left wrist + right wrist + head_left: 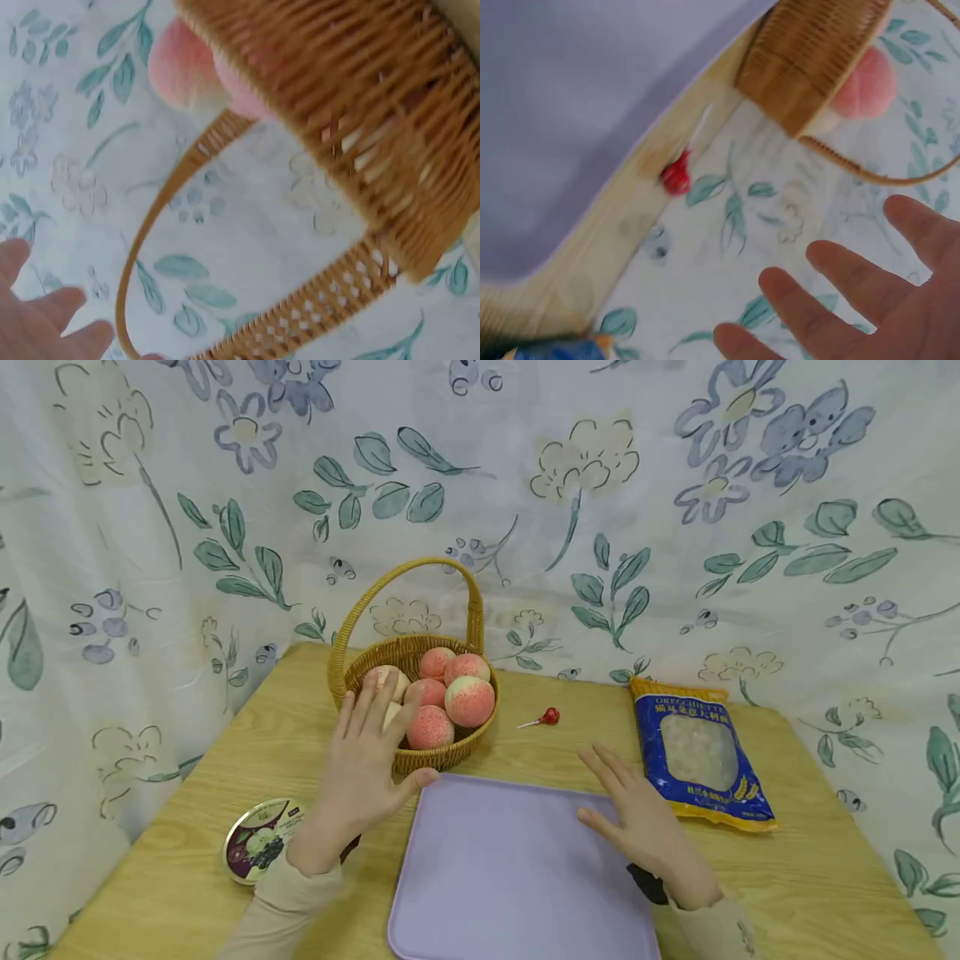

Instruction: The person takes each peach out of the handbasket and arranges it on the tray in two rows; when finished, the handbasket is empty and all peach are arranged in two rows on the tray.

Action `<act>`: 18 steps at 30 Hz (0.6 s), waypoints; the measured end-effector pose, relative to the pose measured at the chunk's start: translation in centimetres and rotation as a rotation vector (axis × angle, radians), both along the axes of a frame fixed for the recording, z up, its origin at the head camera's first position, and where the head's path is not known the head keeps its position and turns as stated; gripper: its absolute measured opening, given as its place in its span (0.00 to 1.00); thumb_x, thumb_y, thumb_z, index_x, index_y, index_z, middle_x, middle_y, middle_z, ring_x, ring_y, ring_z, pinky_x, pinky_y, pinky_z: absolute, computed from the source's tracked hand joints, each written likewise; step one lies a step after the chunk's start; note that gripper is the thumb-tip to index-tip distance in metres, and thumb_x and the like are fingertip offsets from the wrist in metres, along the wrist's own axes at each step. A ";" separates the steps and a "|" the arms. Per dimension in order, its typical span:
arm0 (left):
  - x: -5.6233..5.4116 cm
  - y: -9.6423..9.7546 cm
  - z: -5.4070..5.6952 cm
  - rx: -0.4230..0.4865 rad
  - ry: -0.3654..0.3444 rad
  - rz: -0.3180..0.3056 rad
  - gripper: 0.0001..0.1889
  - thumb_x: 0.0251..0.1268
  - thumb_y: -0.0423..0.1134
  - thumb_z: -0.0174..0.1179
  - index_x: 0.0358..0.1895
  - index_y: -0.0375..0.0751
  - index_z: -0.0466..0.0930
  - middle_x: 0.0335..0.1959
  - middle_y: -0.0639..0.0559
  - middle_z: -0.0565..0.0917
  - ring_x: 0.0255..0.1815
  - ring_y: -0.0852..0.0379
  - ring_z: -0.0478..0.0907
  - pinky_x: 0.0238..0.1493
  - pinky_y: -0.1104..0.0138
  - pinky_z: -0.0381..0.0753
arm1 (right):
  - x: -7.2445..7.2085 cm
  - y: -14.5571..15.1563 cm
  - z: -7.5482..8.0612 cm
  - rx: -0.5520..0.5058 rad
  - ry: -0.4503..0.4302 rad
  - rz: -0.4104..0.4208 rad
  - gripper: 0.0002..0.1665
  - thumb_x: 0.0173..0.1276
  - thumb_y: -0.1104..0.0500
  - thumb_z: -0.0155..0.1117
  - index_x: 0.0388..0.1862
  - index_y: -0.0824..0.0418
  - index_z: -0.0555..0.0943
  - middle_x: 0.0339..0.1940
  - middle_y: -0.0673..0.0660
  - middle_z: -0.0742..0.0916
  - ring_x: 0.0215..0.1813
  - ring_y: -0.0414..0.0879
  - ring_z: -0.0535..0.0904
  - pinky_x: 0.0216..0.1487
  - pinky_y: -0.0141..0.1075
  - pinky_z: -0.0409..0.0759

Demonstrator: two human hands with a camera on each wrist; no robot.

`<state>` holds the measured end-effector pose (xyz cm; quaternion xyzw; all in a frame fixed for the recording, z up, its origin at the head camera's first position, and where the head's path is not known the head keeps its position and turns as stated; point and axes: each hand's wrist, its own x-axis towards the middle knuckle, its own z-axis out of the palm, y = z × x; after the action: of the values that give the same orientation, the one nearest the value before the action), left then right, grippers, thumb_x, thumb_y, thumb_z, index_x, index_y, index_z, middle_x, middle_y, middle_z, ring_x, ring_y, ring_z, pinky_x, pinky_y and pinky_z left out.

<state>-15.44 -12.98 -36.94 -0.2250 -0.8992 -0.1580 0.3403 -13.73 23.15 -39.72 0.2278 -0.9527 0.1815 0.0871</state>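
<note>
My left hand (365,772) is held up with its fingers spread, overlapping the near left side of a wicker basket (450,752) in the head view. Several pink and cream peaches (470,701) fill the basket, whose tall handle (408,562) arches above them. My right hand (643,817), fingers extended, hovers over the right side of a lilac tray (517,868). Neither hand holds anything. In the left wrist view the fingers (56,306) show near the basket handle; the right wrist view shows the other hand's spread fingers (855,277).
A red lollipop (551,717) lies between the basket and a blue and yellow bag of orecchiette pasta (697,752) at the right. At the left sits an oval tin (258,842) with a fruit label. Behind the wooden table (825,868) hangs a floral cloth (510,527).
</note>
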 end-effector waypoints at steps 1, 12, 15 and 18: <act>-0.1 -0.3 0.2 0.031 0.037 0.006 0.47 0.62 0.78 0.24 0.77 0.53 0.54 0.78 0.41 0.54 0.78 0.36 0.50 0.73 0.40 0.50 | -0.2 -0.5 0.3 -0.020 -0.009 0.016 0.45 0.66 0.46 0.64 0.77 0.49 0.57 0.76 0.62 0.65 0.72 0.66 0.65 0.63 0.65 0.66; -1.5 -3.7 0.2 0.190 -0.004 0.061 0.51 0.63 0.77 0.26 0.79 0.43 0.42 0.80 0.43 0.45 0.76 0.31 0.51 0.68 0.37 0.56 | -5.6 -7.3 3.9 -0.143 -0.078 0.216 0.44 0.65 0.49 0.67 0.76 0.53 0.59 0.76 0.60 0.66 0.75 0.61 0.62 0.69 0.58 0.65; -1.6 -4.2 0.0 0.210 -0.098 0.051 0.52 0.62 0.77 0.29 0.79 0.43 0.37 0.81 0.44 0.41 0.77 0.34 0.49 0.69 0.37 0.56 | -7.7 -9.4 4.2 -0.176 -0.079 0.254 0.42 0.66 0.51 0.67 0.75 0.55 0.61 0.74 0.61 0.68 0.74 0.59 0.63 0.70 0.56 0.65; -1.6 -4.4 -0.1 0.246 -0.182 0.029 0.52 0.62 0.76 0.35 0.79 0.45 0.32 0.81 0.45 0.37 0.78 0.35 0.45 0.70 0.37 0.53 | -9.5 -11.2 4.1 -0.196 -0.081 0.280 0.40 0.66 0.53 0.66 0.74 0.58 0.63 0.73 0.61 0.70 0.74 0.58 0.63 0.72 0.55 0.62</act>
<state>-17.04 -17.43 -37.09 -0.1533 -0.9034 -0.2816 0.2848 -23.26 12.00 -35.59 0.3414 -0.8921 0.2927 0.0443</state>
